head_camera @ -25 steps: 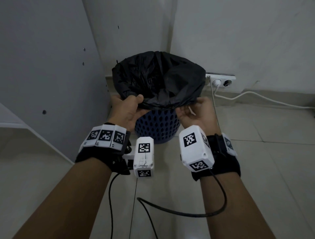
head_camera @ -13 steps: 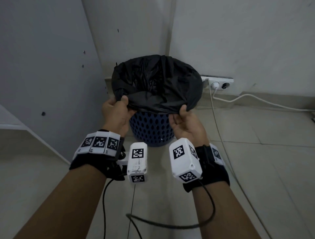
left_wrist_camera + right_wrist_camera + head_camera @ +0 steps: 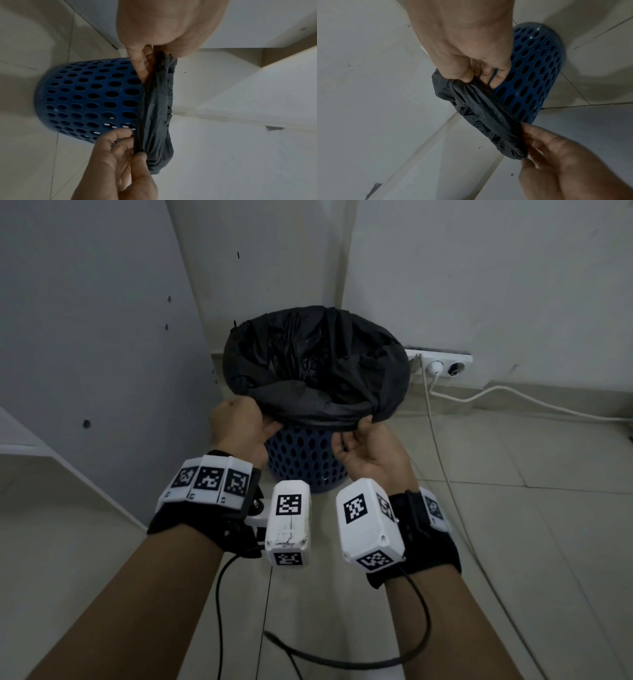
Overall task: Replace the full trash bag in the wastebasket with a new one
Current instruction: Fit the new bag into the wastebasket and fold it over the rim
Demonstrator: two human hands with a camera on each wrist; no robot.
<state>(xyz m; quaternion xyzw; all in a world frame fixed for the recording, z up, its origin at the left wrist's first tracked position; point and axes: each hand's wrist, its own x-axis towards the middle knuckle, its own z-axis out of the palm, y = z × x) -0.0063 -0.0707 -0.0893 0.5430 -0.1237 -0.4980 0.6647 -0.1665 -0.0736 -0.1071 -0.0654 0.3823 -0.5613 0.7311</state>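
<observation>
A blue perforated wastebasket (image 3: pixel 301 463) stands on the tiled floor in the room corner. A black trash bag (image 3: pixel 315 364) lines it, its edge folded down over the rim. My left hand (image 3: pixel 246 422) grips the bag's folded edge at the near left of the rim. My right hand (image 3: pixel 363 436) pinches the same edge at the near right. In the left wrist view the bag edge (image 3: pixel 156 108) stretches between the left hand (image 3: pixel 147 60) and the right hand (image 3: pixel 130 147) beside the basket (image 3: pixel 85 97). The right wrist view shows the right hand (image 3: pixel 481 75) pinching the bag edge (image 3: pixel 481 116) beside the basket (image 3: pixel 530 75).
A white power strip (image 3: pixel 442 364) lies against the right wall behind the basket, with a white cable (image 3: pixel 513 398) running right along the floor. A grey panel (image 3: pixel 85 337) stands close on the left. Black wrist cables (image 3: pixel 342 659) loop on the floor near me.
Both hands slid along the bag's folded edge on the near side of the rim, and the edge sits lower over the basket. The view has shifted a little.
</observation>
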